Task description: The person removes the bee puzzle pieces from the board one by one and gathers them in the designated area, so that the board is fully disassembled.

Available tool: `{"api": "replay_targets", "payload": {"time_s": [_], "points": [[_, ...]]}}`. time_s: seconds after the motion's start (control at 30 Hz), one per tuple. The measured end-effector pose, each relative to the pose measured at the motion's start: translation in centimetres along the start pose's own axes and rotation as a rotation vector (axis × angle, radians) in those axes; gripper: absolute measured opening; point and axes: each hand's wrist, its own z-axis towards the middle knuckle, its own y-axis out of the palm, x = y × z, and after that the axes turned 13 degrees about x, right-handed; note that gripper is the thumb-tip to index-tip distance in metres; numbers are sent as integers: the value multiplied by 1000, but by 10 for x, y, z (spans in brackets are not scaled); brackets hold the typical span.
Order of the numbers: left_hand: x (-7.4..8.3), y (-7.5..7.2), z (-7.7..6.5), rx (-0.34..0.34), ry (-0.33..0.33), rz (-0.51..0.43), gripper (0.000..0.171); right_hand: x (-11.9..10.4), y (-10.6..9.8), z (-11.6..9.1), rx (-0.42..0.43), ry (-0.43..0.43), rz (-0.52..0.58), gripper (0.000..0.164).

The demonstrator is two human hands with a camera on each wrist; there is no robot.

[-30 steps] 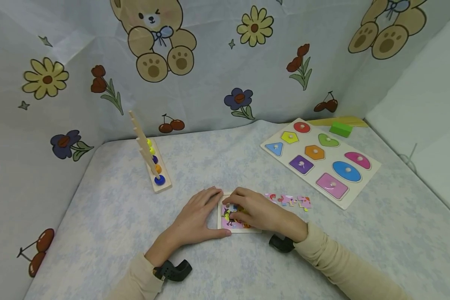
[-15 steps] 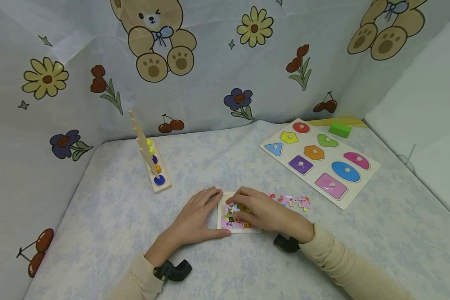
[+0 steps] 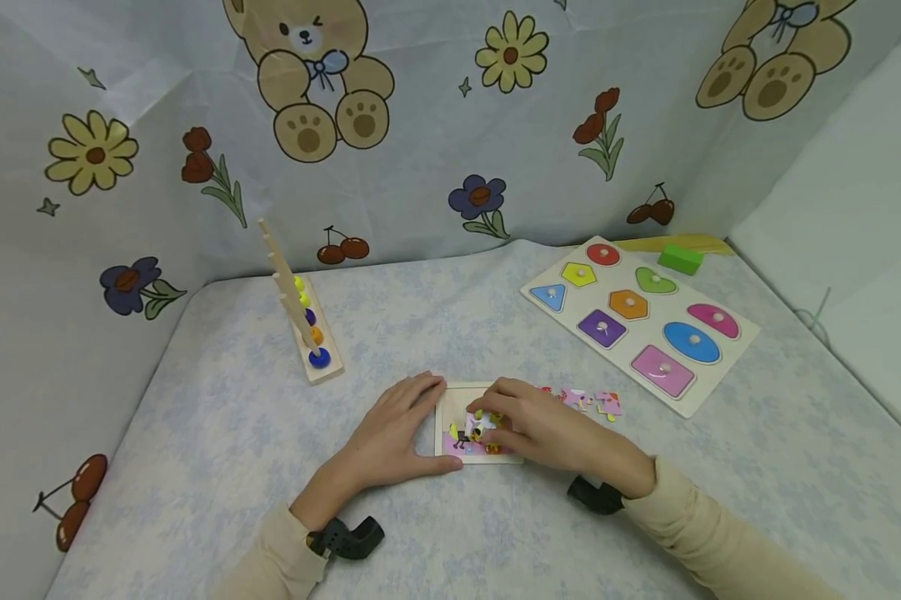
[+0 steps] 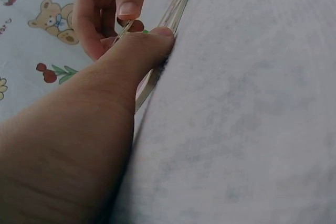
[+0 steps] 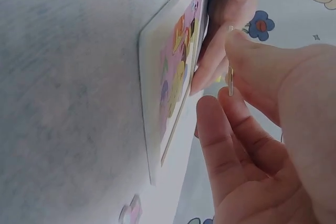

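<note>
Below centre in the head view lies a small wooden jigsaw tray (image 3: 488,460) with a pink cartoon picture in its lower part; bare wood shows at its upper left. My left hand (image 3: 390,437) rests against its left side, fingers extended, thumb along the front edge. Between the thumb and fingertips of my right hand (image 3: 548,425) is a jigsaw piece (image 3: 477,422), held over the tray. The right wrist view shows this piece edge-on (image 5: 231,83), apart from the tray surface. Several loose jigsaw pieces (image 3: 608,405) lie right of the tray, partly behind my right hand.
A shape puzzle board (image 3: 570,321) with knobbed pieces lies at the back right, and a green block (image 3: 680,259) sits beyond it. A wooden peg stand (image 3: 330,371) with coloured beads is at the left. A printed cloth (image 3: 412,167) hangs behind the table.
My right hand has shifted right across the tray with the jigsaw piece, whose picture side shows more now. More bare wood is visible in the tray's upper part. The left hand stays put.
</note>
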Motion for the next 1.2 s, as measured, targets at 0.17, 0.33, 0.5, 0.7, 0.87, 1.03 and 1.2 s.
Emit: {"api": "replay_targets", "payload": {"time_s": [0.17, 0.33, 0.5, 0.7, 0.87, 1.03, 1.2], "points": [[1, -1, 0, -2, -4, -4, 110, 4, -4, -8, -13, 35, 27, 38], [0, 0, 1, -6, -10, 2, 110, 6, -9, -14, -3, 45, 4, 40], [0, 0, 1, 0, -13, 6, 110, 7, -15, -20, 5, 59, -23, 37], [1, 0, 0, 6, -13, 1, 110, 7, -22, -30, -5, 112, -81, 38], [1, 1, 0, 0, -15, -2, 110, 12, -26, -38, 28, 138, -74, 40], [0, 1, 0, -4, -18, -2, 110, 17, -28, -43, 54, 163, -70, 41], [0, 1, 1, -2, -15, -1, 111, 22, -30, -48, 66, 188, -77, 43]]}}
